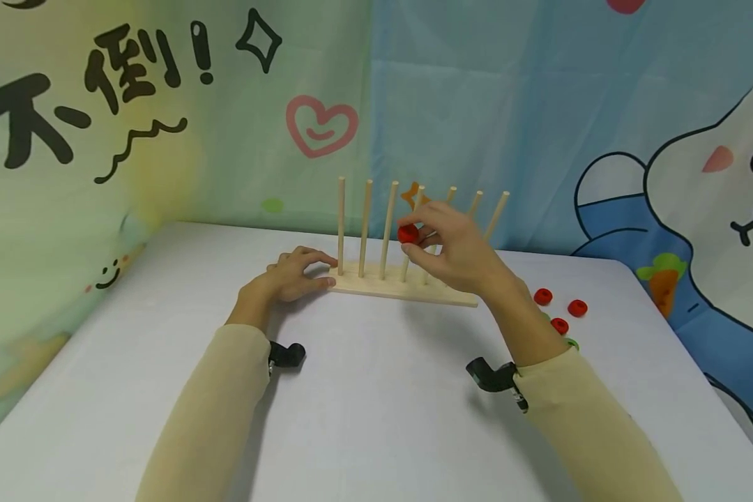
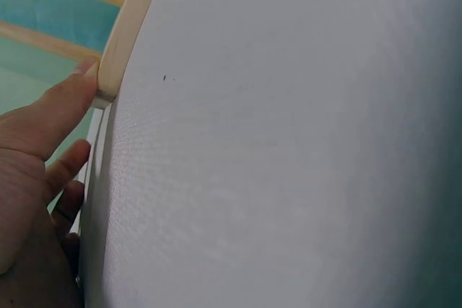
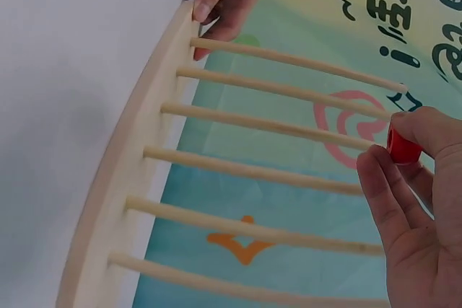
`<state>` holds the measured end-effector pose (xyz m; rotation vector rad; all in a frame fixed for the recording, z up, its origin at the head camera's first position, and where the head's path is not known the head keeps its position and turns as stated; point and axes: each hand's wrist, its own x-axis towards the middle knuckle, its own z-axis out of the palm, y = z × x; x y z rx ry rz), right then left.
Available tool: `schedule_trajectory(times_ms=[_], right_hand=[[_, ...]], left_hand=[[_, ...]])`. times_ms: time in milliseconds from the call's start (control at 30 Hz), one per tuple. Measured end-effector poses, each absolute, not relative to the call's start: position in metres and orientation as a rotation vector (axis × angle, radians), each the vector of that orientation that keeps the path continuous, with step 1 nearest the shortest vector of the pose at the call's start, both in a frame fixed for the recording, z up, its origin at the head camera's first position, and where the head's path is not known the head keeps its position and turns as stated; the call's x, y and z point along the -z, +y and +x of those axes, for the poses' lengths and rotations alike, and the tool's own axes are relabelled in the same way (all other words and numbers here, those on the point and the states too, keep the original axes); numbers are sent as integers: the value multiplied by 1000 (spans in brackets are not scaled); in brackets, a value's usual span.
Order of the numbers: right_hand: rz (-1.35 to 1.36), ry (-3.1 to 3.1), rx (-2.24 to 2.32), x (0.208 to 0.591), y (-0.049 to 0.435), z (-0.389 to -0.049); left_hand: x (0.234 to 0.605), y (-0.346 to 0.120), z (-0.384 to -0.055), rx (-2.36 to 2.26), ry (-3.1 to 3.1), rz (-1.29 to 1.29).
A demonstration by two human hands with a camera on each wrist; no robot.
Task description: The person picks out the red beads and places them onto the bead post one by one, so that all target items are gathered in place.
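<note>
A wooden peg stand [image 1: 408, 291] with several upright pegs stands on the table, bare of rings or beads. My left hand [image 1: 288, 275] grips its left end, the thumb at the front and the index finger on the far side; in the left wrist view the thumb [image 2: 68, 106] presses that end. Between thumb and fingertips, my right hand [image 1: 454, 244] pinches a red bead [image 1: 408, 233] in front of the pegs' upper part. The right wrist view shows the bead [image 3: 404, 148] with its hole facing the pegs, near their tips and apart from them.
On the white table [image 1: 364, 404], right of the stand, lie three red beads [image 1: 577, 308] and green pieces [image 1: 572, 344] partly hidden by my right forearm. A printed cloth [image 1: 477, 104] hangs behind the table's far edge.
</note>
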<state>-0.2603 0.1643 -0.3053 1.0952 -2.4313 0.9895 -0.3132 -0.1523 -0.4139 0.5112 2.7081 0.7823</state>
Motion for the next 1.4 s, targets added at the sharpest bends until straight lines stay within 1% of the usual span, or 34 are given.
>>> schedule_trajectory(times_ms=[267, 833, 1400], right_hand=[[1110, -2423, -1020, 296, 145, -270], [1166, -2239, -1150, 305, 111, -280], [1109, -2087, -1216, 309, 88, -288]], left_hand=[[416, -150, -313, -805, 2704, 503], [415, -152, -313, -790, 2698, 467], [414, -151, -314, -759, 2698, 485]])
